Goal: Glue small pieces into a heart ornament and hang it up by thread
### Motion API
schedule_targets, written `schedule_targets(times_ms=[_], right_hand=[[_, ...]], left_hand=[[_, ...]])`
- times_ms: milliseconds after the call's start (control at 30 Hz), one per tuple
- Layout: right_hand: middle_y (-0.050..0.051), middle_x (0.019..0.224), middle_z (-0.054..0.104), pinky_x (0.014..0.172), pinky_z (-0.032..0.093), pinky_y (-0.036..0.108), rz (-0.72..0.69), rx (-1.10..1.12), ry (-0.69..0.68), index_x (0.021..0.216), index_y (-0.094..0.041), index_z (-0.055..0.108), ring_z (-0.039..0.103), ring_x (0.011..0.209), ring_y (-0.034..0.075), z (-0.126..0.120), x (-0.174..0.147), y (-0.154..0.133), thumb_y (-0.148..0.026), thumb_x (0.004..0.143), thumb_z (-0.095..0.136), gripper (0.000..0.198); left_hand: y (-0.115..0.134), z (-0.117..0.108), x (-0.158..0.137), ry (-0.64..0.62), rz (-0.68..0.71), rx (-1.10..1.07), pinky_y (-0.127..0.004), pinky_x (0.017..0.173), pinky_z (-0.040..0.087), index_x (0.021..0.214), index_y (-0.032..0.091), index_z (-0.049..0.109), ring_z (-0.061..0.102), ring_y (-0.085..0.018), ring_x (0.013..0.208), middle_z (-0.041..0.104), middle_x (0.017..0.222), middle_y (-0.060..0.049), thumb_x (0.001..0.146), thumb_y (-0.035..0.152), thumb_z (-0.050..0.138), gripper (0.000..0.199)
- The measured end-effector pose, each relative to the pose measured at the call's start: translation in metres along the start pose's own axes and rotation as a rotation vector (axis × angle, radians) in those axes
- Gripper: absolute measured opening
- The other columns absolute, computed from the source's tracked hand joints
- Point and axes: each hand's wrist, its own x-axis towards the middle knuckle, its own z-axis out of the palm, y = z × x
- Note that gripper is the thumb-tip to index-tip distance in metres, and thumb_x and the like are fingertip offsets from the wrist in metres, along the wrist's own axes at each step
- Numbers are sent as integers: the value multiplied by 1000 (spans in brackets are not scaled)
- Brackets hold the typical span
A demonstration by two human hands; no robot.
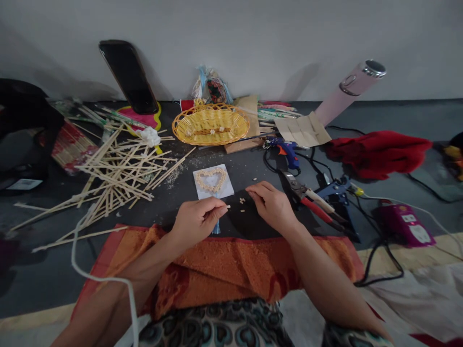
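Between thumb and forefinger, my left hand (198,219) pinches a short wooden stick piece (228,206). My right hand (272,205) is closed, its fingertips pressed together; what is in them, if anything, is too small to make out. Several cut stick pieces (242,200) lie on the dark table between my hands. Just beyond my left hand, a heart (203,184) made of small pale pieces rests on a white paper square (227,187). A blue tassel (216,228) hangs below the heart, partly hidden by my left hand.
Loose wooden sticks (112,173) pile up at left. A yellow basket (211,125) stands at the back. To the right are a blue glue gun (285,148), red-handled pliers (318,209), a red cloth (379,152) and a purple power socket (407,224). An orange towel (224,274) lies along the front edge.
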Motion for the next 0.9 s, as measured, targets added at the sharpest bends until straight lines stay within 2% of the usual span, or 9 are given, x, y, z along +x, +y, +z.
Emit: schedule_targets(times_ms=[100, 200, 267, 367, 500, 600, 700, 800, 900], right_hand=[[6, 98, 67, 81, 50, 27, -47, 31, -33, 100, -21, 66, 65, 91, 17, -7, 0, -2, -17, 94, 50, 17], [4, 95, 67, 78, 49, 26, -142, 21, -175, 95, -21, 66, 64, 88, 15, -13, -1, -6, -15, 91, 53, 14], [4, 93, 66, 77, 48, 25, -186, -37, -268, 92, -21, 66, 63, 87, 16, -15, -2, -9, -16, 90, 57, 10], [4, 88, 65, 73, 46, 25, -199, -149, -326, 89, -20, 66, 62, 85, 16, -16, -4, -12, -18, 88, 61, 5], [6, 88, 66, 75, 48, 27, -211, -138, -282, 89, -18, 65, 62, 86, 17, -12, -4, -14, -17, 92, 55, 11], [7, 94, 68, 83, 50, 30, -229, 52, -167, 96, -19, 64, 63, 91, 17, -8, -4, -17, -19, 95, 51, 12], [5, 94, 70, 83, 52, 29, -247, 201, -70, 96, -20, 63, 65, 91, 15, -3, -5, -22, -16, 94, 51, 12], [5, 93, 71, 82, 54, 29, -284, 244, -33, 94, -21, 63, 66, 91, 15, 2, -8, -28, -13, 92, 52, 13], [5, 93, 70, 82, 54, 29, -302, 263, -11, 94, -21, 62, 66, 91, 15, 4, -9, -31, -11, 91, 53, 13]], left_hand=[[0, 0, 0, 1, -3, 3, -20, 57, 38, 92, 21, 69, 56, -8, 58, 67, 70, 3, 94, 34, 55, 20], [0, 0, 1, -1, -4, 7, -20, 59, 39, 92, 21, 68, 58, -8, 60, 68, 72, 4, 94, 34, 55, 19], [0, 0, 1, -4, -5, 16, -20, 59, 40, 93, 21, 68, 60, -8, 62, 70, 75, 3, 94, 34, 55, 19], [0, 0, 1, -18, -15, 43, -20, 59, 40, 93, 22, 68, 61, -9, 62, 70, 74, 3, 94, 35, 54, 20], [0, 1, 1, -47, -24, 62, -21, 63, 43, 98, 23, 68, 65, -12, 70, 73, 81, 1, 95, 34, 51, 21], [0, 3, 0, -77, -41, 34, -22, 69, 47, 107, 24, 66, 69, -14, 78, 75, 88, 1, 95, 32, 49, 22], [0, 6, -1, -94, -64, -7, -23, 70, 50, 114, 24, 63, 70, -15, 82, 75, 91, 0, 96, 33, 49, 25], [1, 9, -1, -78, -43, -17, -24, 77, 50, 112, 24, 64, 70, -16, 90, 75, 101, -2, 96, 32, 47, 24], [2, 11, 0, -77, -22, -24, -25, 79, 49, 106, 24, 67, 69, -16, 93, 74, 103, -2, 96, 30, 48, 23]])
